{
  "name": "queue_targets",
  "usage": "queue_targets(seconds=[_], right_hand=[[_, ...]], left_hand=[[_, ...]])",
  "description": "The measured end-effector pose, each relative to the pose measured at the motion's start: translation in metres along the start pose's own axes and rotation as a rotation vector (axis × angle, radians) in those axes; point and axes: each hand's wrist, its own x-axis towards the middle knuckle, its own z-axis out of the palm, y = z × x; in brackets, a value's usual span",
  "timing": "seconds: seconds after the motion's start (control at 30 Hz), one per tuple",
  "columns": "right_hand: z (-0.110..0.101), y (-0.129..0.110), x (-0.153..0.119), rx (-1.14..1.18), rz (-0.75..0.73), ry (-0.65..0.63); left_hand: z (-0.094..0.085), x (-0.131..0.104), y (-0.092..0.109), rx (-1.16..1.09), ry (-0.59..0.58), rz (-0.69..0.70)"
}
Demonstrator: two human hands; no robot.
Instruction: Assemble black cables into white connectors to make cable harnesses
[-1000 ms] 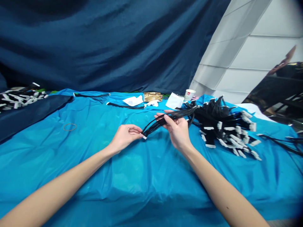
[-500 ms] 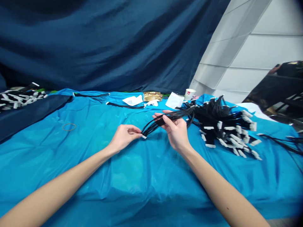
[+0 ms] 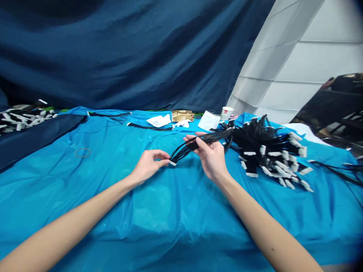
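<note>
Between my two hands stretches a black wire harness [image 3: 181, 151] with a white connector [image 3: 172, 163] at its near end. My left hand [image 3: 149, 164] pinches that end beside the connector, thumb against fingertips. Farther along, my right hand [image 3: 210, 155] is closed around the loose wires, its thumb lying over them. The far end reaches to the edge of a heap of similar harnesses [image 3: 272, 147], whose many white connectors point toward me and to the right.
A second pile of harnesses [image 3: 27, 118] lies at the far left on dark cloth. Toward the back are white papers [image 3: 209, 120], a gold packet [image 3: 183, 116], a paper cup [image 3: 227, 113] and two loose harnesses [image 3: 150, 126]. A rubber band [image 3: 82, 152] rests on the blue cover [image 3: 113, 211].
Almost nothing differs. Both hands keep their hold, and the white connector by my left fingertips has turned slightly, showing a little more of itself.
</note>
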Motion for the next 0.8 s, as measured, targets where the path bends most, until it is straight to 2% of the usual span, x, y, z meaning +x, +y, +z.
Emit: queue_targets(seconds=[0.2,0.47,0.67,0.8], right_hand=[[-0.0007,0.0000,0.0005,-0.004,-0.001,0.002],[-0.0004,0.0027,-0.0012,-0.013,-0.011,-0.030],[-0.0005,-0.0006,-0.0002,0.001,-0.012,-0.033],[-0.0012,-0.0023,0.0014,0.023,-0.006,-0.022]], left_hand=[[0.0012,-0.0006,-0.0002,0.036,0.026,0.041],[0.0038,0.0007,-0.0076,-0.022,0.046,0.063],[0.0024,0.0017,-0.0031,-0.042,-0.039,-0.047],[-0.0007,0.0017,0.0017,-0.079,-0.161,-0.041]])
